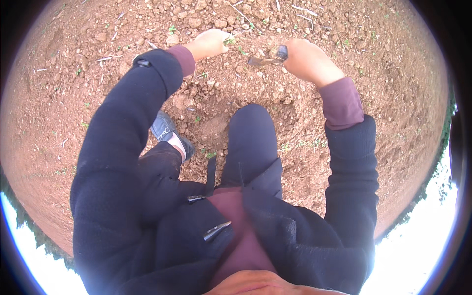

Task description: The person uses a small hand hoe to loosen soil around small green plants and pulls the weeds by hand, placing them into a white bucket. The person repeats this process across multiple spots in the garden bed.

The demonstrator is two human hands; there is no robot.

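My right hand [304,59] is closed around the dark handle of a small hand tool [263,61]. Its flat, soil-coloured blade points left, just over the ground; the exact kind of tool cannot be told. Left of it, my left hand [212,42] reaches down to the soil, with a small green plant [229,40] at its fingertips. The fingers are partly hidden, and whether they grip the plant is unclear. Another green seedling [242,50] grows between the two hands.
Reddish-brown, stony soil [387,88] surrounds me, with clods, dry stalks [305,10] and scattered seedlings [172,28]. My bent knee [252,125] is below the hands, and my dark shoe [164,127] stands to its left. A shallow hollow lies just beyond the knee.
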